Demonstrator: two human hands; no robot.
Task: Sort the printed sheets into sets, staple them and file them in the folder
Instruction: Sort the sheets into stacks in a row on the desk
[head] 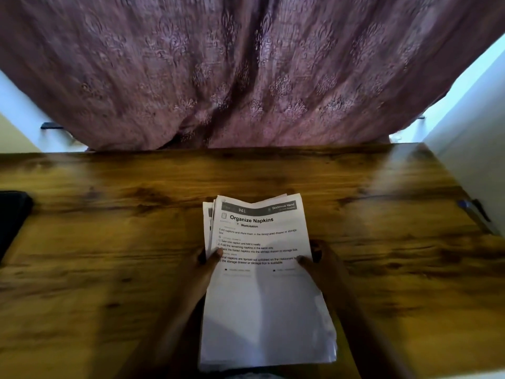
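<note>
Here, closest to the person, a stack of printed sheets (265, 310) is held in both hands, in the middle of the view over the brown wooden tabletop (109, 242). The left hand (202, 272) grips the left edge of the stack, with its thumb lying on top of the paper and its other fingers hidden under it. The right hand (325, 266) grips the right edge the same way, thumb on top. So the stack sits between the two hands, and both pinch it about halfway up its sides. The top sheet has big black words that say "Organize Napkins". The upper corners of a few sheets below it peek out on the left. The top end of the stack bends a little.

Farther back, at the left edge of the tabletop, lies a dark thing (13, 214), too cut off to tell what it is. Near the right edge lies a blurry pen-like thing (474, 210). Behind the tabletop hangs a purple curtain (246, 77) with a leafy pattern. A white wall (478, 119) stands to the right.
</note>
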